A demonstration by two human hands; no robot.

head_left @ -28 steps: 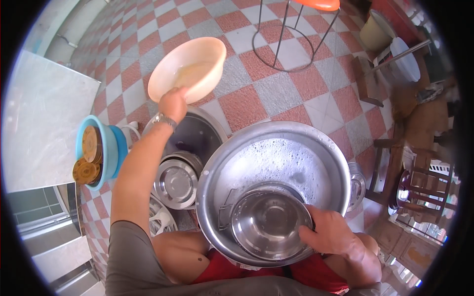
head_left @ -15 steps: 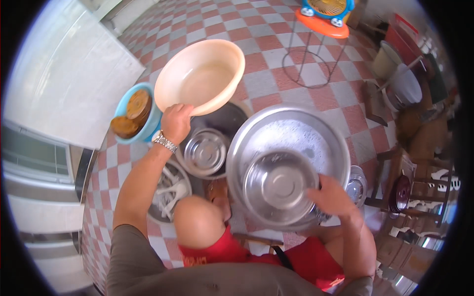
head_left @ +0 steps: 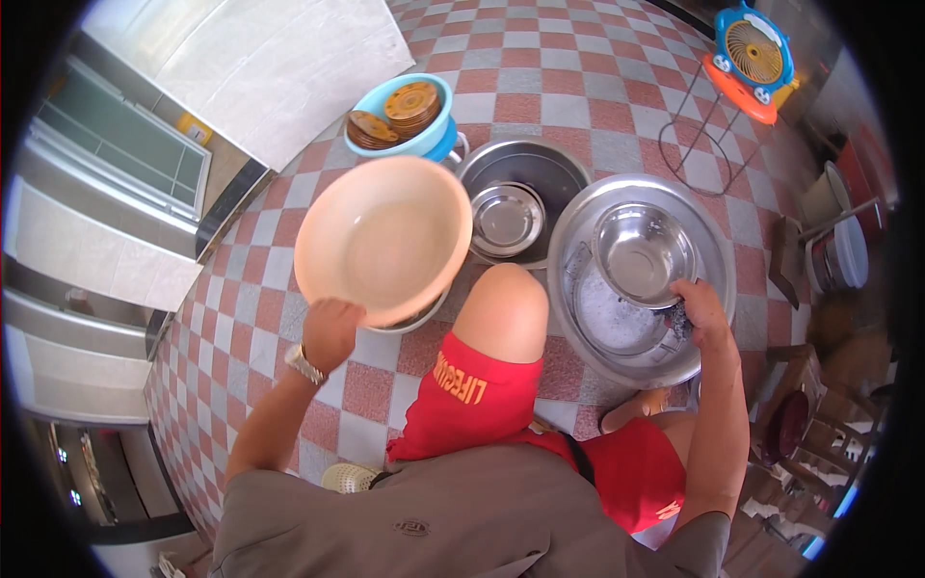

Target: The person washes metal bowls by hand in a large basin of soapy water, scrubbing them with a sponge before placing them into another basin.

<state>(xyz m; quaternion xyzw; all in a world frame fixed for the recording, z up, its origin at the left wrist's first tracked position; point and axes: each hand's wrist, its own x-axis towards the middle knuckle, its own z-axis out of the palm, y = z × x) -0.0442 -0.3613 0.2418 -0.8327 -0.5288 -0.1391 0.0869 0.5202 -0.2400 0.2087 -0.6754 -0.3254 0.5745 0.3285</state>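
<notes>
My left hand is closed on the near rim of a peach plastic basin, which hangs tilted to the left of my knee. The basin mostly hides a metal bowl beneath it. With my right hand I grip the rim of a steel bowl, tilted over a large metal basin of sudsy water. A dark, rough clump that looks like a scrubber shows beside my right fingers. Left of the sudsy basin stands a dark grey tub with steel bowls in it.
A light blue basin with stacked brown round pieces stands beyond the peach basin. At the far right, a blue fan sits on an orange stool. Buckets and wooden stools line the right side.
The peach basin has moved away from the grey tub, left and toward me. The steel bowl has shifted to the sudsy basin's far right part. My view has turned left.
</notes>
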